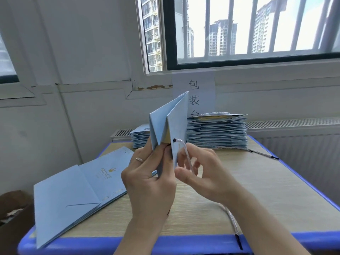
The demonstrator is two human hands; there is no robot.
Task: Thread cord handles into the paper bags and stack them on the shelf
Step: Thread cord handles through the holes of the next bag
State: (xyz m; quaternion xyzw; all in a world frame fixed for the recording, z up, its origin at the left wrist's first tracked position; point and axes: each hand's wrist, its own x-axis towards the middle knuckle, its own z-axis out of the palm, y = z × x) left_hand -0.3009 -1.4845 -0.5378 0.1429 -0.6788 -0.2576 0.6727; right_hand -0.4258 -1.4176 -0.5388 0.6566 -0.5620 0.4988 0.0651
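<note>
Paper bag, pale blue with its side folds fanned apart, is held upright at frame centre above a wood-topped, blue-edged desk beneath a barred window. The left hand grips its lower end. The right hand pinches a white twisted cord running from a punched hole. A stack of bags sits behind, and flat bags lie lower left.

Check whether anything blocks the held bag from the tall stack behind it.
Nothing visible does. The held bag is up off the table, just left of the tall stack; only a loose cord lies flat at its foot.
</note>
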